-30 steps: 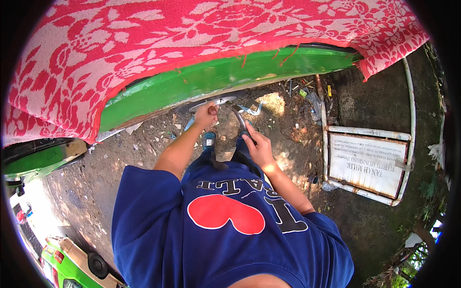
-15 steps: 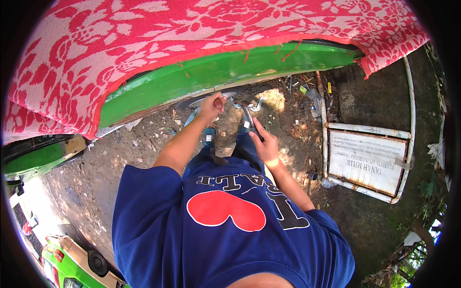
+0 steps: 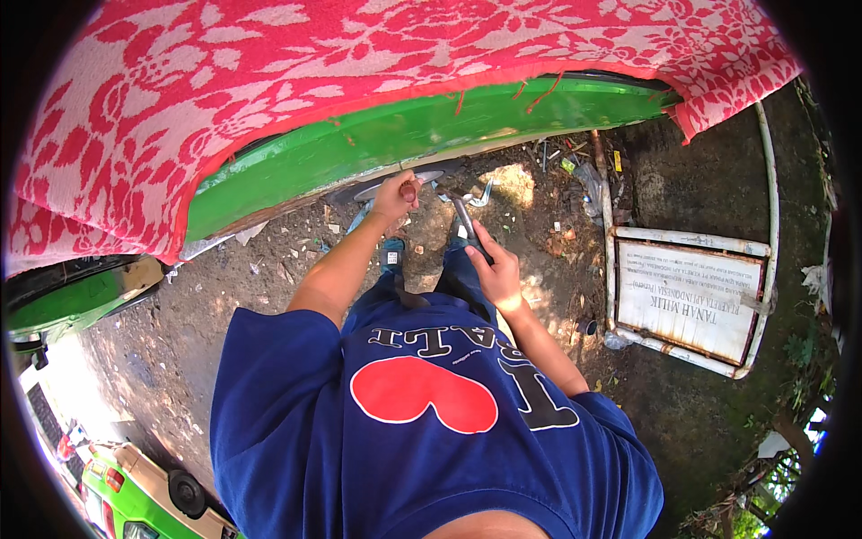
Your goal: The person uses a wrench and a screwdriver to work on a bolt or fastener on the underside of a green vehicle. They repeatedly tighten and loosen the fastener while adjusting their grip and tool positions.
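outdoor roadside repair spot — dirt ground (image 3: 224, 314), green vehicle body (image 3: 404, 135), fallen signboard (image 3: 687, 301)

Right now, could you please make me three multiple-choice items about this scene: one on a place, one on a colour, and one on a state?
1. Where does the white framed sign board lie?
A. On the ground at the person's right
B. On top of the patterned cloth
C. In the left hand

2. What colour is the vehicle body panel under the red-and-white cloth?
A. Blue
B. Green
C. Black

3. What is the state of the right hand?
A. Open and empty
B. Resting flat on the ground
C. Closed around a slim metal tool

Answers:
1 A: the board lies on the dirt to the right of the person's arm.
2 B: a bright green edge shows below the cloth.
3 C: the fingers wrap the tool's handle, while the left hand grips a small dark-tipped object at the panel's lower edge.
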Demonstrator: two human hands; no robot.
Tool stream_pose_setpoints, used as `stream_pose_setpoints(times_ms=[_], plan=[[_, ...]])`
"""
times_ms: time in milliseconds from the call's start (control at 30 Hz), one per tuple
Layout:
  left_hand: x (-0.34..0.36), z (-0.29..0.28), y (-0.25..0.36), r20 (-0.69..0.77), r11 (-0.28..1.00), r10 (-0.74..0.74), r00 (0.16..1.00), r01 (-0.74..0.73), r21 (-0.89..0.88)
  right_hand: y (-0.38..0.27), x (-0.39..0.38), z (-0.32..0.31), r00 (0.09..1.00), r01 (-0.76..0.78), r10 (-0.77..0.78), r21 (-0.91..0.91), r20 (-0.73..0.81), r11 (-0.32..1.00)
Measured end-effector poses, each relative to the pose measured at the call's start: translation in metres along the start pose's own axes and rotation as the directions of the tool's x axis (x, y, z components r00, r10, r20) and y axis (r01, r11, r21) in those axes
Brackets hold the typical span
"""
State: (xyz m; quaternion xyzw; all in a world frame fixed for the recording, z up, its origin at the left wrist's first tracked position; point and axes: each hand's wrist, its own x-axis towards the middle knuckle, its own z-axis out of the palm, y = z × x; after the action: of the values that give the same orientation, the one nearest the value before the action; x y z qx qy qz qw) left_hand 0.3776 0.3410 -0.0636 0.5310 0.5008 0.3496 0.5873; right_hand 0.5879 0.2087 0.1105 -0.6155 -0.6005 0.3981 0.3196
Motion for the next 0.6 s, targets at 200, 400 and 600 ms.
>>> stream_pose_setpoints(times_ms=[200, 400, 600], plan=[[0.001, 0.001, 0.003, 0.007, 0.995, -0.053, 0.999, 0.053, -0.084, 0.003, 0.003, 0.003, 1.000, 0.016, -0.016, -0.006, 0.002, 1.000], [0.007, 0.000, -0.011, -0.030, 0.984, 0.145, 0.989, -0.147, -0.096, -0.004, 0.006, 0.011, 0.986, 0.163, -0.153, -0.182, 0.064, 0.970], [0.003, -0.012, -0.035, -0.041, 0.970, -0.237, 0.971, 0.238, 0.038, 0.021, 0.027, 0.026, 0.989, 0.096, -0.058, -0.293, 0.136, 0.951]])
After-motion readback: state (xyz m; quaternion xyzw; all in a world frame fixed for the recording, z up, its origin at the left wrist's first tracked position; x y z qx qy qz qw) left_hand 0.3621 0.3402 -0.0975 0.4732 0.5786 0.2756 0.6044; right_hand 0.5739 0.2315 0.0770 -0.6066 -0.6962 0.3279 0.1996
